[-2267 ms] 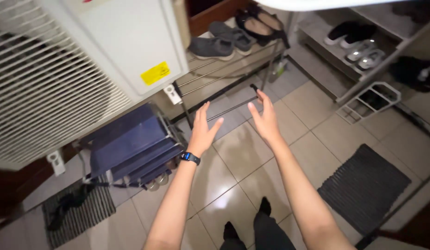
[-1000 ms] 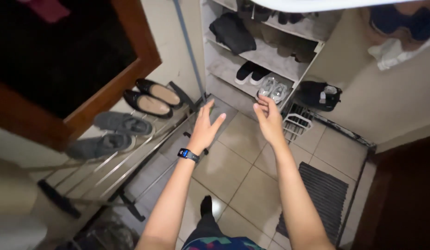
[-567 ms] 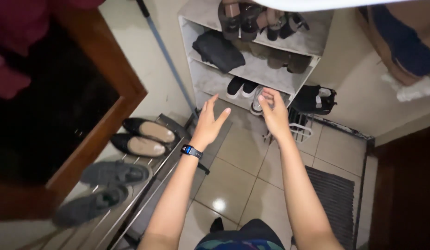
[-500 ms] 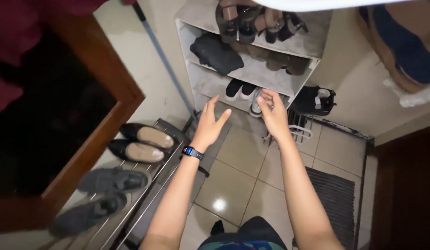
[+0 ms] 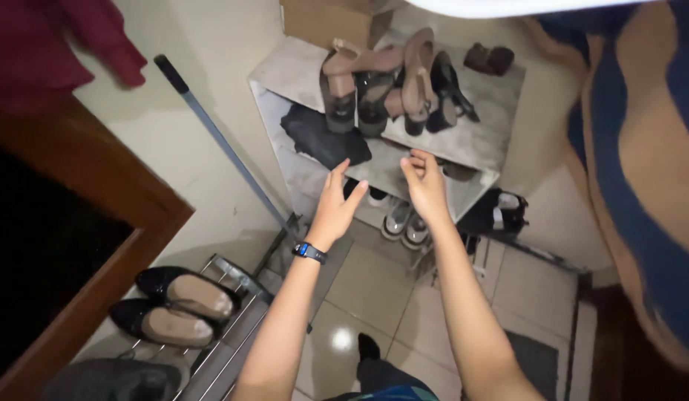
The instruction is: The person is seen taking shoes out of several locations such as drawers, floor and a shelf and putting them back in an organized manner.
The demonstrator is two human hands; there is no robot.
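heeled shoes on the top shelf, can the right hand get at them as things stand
Probably yes. The right hand is open and empty, just below the heeled shoes at the front edge of the shelf, and nothing lies between them.

Tan block-heel shoes (image 5: 359, 78): pair on top board of grey shoe shelf (image 5: 478, 141), tipped on sides, dark soles and heels facing out, near front edge. Dark heeled shoes (image 5: 444, 89) just beside them to right, leaning against them. Both pairs nearest to open hands, not touched. Grey-white sneakers (image 5: 405, 223) on lowest shelf, side by side, toes outward, partly hidden.
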